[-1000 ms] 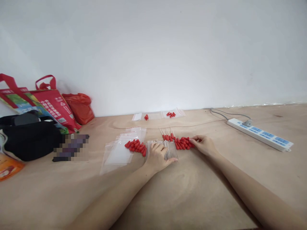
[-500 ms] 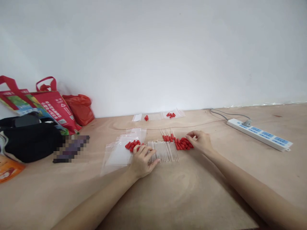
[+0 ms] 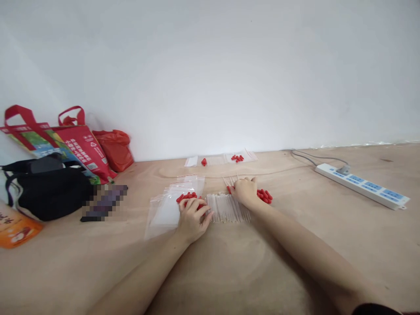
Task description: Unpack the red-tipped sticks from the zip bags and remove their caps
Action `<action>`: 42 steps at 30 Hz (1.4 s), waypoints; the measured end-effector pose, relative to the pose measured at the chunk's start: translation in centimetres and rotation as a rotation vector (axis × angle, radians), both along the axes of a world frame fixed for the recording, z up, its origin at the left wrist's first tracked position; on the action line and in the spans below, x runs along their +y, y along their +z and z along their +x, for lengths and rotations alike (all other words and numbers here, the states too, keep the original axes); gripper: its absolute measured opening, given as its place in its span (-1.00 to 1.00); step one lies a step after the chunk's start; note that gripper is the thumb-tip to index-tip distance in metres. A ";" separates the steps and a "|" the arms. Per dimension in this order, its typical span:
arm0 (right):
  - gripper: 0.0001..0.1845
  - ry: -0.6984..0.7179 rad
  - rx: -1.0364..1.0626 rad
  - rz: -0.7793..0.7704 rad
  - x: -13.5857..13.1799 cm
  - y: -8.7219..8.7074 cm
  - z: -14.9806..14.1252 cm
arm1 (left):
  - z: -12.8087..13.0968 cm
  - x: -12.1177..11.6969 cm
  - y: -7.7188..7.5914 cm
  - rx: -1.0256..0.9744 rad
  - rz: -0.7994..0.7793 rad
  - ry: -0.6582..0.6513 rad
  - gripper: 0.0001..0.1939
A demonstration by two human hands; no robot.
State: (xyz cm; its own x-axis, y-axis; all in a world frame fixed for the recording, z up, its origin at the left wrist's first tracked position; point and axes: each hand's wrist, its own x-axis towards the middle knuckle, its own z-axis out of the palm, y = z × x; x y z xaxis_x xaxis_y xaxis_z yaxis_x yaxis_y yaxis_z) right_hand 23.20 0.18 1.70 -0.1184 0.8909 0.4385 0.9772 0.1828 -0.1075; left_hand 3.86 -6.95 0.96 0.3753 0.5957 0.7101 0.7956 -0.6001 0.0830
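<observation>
My left hand (image 3: pixel 193 218) rests at the left end of a row of thin clear tubes (image 3: pixel 225 208). Its fingers curl over a pile of small red pieces (image 3: pixel 186 196), and thumb and forefinger come together over something too small to make out. Across the row's right end lies my right hand (image 3: pixel 246 191), fingers bent down with their tips hidden. Beside those fingers, pale thin sticks (image 3: pixel 226 180) with red ends point away from me. More red pieces (image 3: pixel 265 196) lie just right of that hand.
Overlapping clear zip bags (image 3: pixel 164 212) lie to the left. By the wall another bag (image 3: pixel 251 155) lies near small red pieces. A power strip (image 3: pixel 362 186) with a grey cable is at right; shopping bags (image 3: pixel 83 146) and a black bag (image 3: pixel 55 192) stand at left.
My left hand moved left off the tubes to the left red pile, and its thumb and forefinger drew together. My right hand moved left from the right red pile over the red-ended sticks.
</observation>
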 end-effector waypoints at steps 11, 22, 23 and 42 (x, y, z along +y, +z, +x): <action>-0.78 0.183 0.078 0.236 -4.0 0.5 3.7 | 0.1 -0.2 0.0 0.064 0.133 0.061 -0.69; -0.86 0.592 0.105 0.416 -8.7 -2.7 3.5 | 2.2 -1.6 -0.6 0.210 0.093 -0.095 -0.85; -0.86 0.595 0.103 0.416 -8.7 -2.7 3.3 | 2.3 -1.6 -0.7 0.212 0.089 -0.097 -0.86; -0.83 0.697 0.102 0.355 -8.9 -2.7 3.8 | 2.1 -2.2 -0.6 0.215 0.070 -0.154 -0.80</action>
State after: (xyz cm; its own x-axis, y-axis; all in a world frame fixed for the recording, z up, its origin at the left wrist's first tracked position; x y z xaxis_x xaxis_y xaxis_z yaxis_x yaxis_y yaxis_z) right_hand 26.97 -8.75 -0.96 -0.5419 0.4305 0.7218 0.6133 0.7897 -0.0105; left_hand 5.95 -9.17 0.33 0.6042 0.4725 0.6416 0.6895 -0.7136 -0.1238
